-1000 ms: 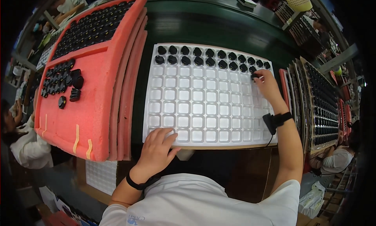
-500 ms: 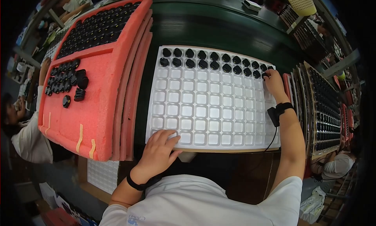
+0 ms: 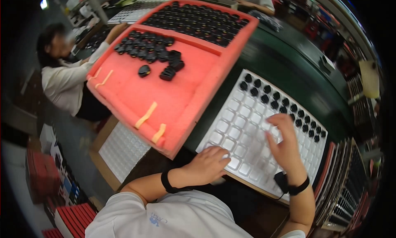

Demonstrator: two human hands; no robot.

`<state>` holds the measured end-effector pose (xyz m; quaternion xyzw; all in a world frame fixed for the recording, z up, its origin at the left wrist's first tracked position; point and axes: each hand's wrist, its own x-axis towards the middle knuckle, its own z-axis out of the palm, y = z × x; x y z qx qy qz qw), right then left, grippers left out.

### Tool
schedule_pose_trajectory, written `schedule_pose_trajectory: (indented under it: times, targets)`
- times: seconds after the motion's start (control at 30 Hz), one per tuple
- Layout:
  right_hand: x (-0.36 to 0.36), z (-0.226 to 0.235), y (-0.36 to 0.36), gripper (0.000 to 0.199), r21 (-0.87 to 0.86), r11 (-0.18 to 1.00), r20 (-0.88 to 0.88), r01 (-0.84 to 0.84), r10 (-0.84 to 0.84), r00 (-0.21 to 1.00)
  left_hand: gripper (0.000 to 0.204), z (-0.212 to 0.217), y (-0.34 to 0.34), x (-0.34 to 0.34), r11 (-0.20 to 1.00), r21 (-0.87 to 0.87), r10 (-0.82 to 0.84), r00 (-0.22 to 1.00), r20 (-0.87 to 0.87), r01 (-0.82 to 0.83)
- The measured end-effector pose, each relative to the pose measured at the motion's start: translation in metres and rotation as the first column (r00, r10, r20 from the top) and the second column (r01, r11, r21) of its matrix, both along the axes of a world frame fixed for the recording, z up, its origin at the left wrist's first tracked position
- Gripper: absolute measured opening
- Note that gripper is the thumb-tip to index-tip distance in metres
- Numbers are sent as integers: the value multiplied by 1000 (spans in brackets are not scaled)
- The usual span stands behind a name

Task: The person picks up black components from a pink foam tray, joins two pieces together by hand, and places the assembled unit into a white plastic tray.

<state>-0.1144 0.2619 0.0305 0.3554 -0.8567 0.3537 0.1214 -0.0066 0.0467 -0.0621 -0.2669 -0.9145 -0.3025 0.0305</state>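
A white plastic tray [image 3: 234,133] with rows of square pockets lies in front of me. Small round black parts [image 3: 275,104] fill its two far rows. The fingers of my left hand [image 3: 205,166] rest spread on the tray's near-left edge. Over the tray's middle hangs my right hand [image 3: 285,143], thumb and fingers apart, nothing between them. To the left, a red foam tray [image 3: 181,93] holds more black parts: a dense block [image 3: 198,23] in its far section and a looser cluster [image 3: 144,46] nearer, with a few stacked pieces [image 3: 170,67] beside it.
A green bench [image 3: 268,52] runs under the trays. At the right stand stacked trays [image 3: 340,180] on edge. Below the foam tray, an open carton [image 3: 119,151] contains another white pocketed tray. A co-worker [image 3: 68,77] in a white top is at the left; another person [image 3: 251,1] is at the far side.
My view has swung left, bringing the red foam tray toward the middle. My right hand has left the black part at the second row's right end and drawn back, opening. My left hand stays on the tray edge.
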Motion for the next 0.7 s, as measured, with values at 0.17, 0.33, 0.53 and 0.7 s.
schedule_pose_trajectory:
  times: [0.17, 0.33, 0.53, 0.7]
  targets:
    - [24, 43, -105, 28, -63, 932, -50, -356, 354, 934, 43, 12, -10, 13, 998, 22, -54, 998, -40, 55]
    - [-5, 67, -169, 27, -82, 919, -216, -386, 361, 907, 39, 66, -47, 27, 959, 151, -241, 970, -23, 242]
    - [-37, 67, -207, 25, 64, 945, -172, -321, 327, 929, 20, 158, -129, 32, 950, 256, -140, 975, -172, 182]
    - [-41, 64, -221, 23, 231, 938, -206, -260, 308, 929, 13, 177, -222, -6, 788, 392, 527, 850, -30, -475]
